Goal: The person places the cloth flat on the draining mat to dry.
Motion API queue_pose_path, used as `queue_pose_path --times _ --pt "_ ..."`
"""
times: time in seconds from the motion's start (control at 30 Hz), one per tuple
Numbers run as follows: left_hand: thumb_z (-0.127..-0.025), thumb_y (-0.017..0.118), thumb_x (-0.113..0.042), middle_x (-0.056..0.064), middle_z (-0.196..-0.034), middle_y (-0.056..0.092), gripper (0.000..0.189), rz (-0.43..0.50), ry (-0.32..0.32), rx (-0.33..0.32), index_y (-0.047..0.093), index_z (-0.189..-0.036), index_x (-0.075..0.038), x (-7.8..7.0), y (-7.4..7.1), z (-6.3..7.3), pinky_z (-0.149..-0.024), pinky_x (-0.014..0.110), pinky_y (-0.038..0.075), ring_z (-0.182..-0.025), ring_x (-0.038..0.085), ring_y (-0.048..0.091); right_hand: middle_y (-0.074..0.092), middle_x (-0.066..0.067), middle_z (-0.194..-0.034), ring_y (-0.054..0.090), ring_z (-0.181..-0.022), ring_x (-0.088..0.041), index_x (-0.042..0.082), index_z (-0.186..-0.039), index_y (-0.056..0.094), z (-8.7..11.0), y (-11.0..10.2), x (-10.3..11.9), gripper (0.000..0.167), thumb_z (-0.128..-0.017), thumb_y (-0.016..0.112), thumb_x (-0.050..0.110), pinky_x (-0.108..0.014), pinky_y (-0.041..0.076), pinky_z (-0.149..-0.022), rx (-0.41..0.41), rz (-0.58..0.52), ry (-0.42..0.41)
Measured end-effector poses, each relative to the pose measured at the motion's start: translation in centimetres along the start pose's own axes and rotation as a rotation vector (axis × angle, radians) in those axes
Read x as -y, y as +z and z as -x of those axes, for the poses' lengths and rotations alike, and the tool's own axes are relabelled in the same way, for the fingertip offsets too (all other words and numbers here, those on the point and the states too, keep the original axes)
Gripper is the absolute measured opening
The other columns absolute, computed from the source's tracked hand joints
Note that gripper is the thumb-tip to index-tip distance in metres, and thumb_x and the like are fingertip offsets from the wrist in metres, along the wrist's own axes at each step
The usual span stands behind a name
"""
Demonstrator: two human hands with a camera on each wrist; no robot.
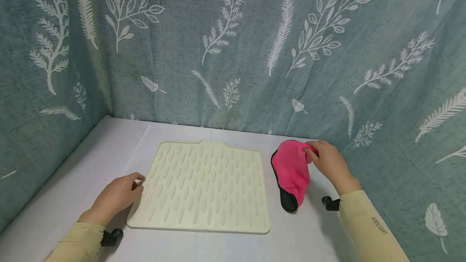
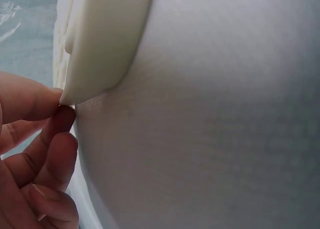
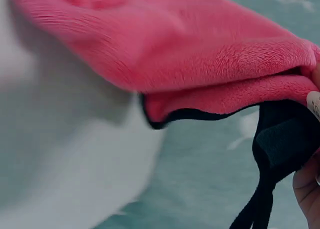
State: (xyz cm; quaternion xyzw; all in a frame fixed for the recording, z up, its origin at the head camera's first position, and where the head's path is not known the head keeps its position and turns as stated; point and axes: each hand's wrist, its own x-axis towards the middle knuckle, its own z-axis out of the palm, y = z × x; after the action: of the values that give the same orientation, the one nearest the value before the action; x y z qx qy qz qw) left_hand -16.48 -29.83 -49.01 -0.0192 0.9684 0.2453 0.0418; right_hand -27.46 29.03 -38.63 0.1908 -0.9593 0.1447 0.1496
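A cream board-like mat with raised oval ridges lies on the white table, and the left hand is at its left edge. In the left wrist view the fingertips pinch the thin rim of the mat. To the right, the right hand holds a pink fleecy cloth item with black edging by its upper right side. Its lower end, black, hangs near the table. A dark strap-like piece dangles from the pink fleece in the right wrist view, below the grip.
A grey-green curtain with white leaf prints stands behind and on both sides of the white table. White tabletop shows around the mat. Black wrist cameras sit at both cuffs.
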Motion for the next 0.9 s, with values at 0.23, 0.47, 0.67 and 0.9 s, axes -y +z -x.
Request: queue_pose_path --times 0.23,0.47,0.67,0.9 --pt "-0.094 0.063 -0.014 0.01 -0.091 0.066 0.035 0.013 -0.014 -0.001 0.06 -0.124 0.005 -0.1 -0.1 0.1 -0.063 0.042 0.051 -0.074 0.021 0.059 0.066 -0.014 -0.095 0.059 -0.078 -0.026 0.002 -0.12 0.068 -2.8 -3.9 3.3 0.028 -0.098 0.065 0.019 -0.042 0.05 -0.066 -0.116 0.0 -0.077" --pt "-0.094 0.063 -0.014 0.012 -0.092 0.067 0.036 0.013 -0.021 -0.007 0.06 -0.123 0.006 0.0 -0.1 0.1 -0.064 0.044 0.052 -0.076 0.022 0.061 0.062 -0.008 -0.087 0.053 -0.072 -0.021 0.006 -0.12 0.07 -5.0 -6.8 7.7 0.029 -0.097 0.066 0.023 -0.039 0.046 -0.061 -0.203 0.019 -0.141" --pt "-0.094 0.062 -0.014 0.013 -0.094 0.067 0.035 0.013 -0.031 -0.004 0.059 -0.124 0.005 0.0 -0.2 0.2 -0.064 0.044 0.053 -0.077 0.023 0.062 0.062 -0.006 -0.082 0.053 -0.071 -0.019 0.007 -0.114 0.073 -7.1 -7.1 12.0 0.026 -0.097 0.067 0.025 -0.035 0.043 -0.06 -0.24 -0.008 -0.225" --pt "-0.095 0.061 -0.015 0.012 -0.095 0.068 0.035 0.018 -0.013 0.0 0.059 -0.125 0.004 -0.2 0.0 0.2 -0.063 0.041 0.052 -0.076 0.021 0.062 0.067 -0.001 -0.093 0.058 -0.08 -0.017 0.012 -0.108 0.075 -8.5 -5.1 17.5 0.024 -0.099 0.062 0.03 -0.035 0.048 -0.069 -0.124 -0.101 -0.284"
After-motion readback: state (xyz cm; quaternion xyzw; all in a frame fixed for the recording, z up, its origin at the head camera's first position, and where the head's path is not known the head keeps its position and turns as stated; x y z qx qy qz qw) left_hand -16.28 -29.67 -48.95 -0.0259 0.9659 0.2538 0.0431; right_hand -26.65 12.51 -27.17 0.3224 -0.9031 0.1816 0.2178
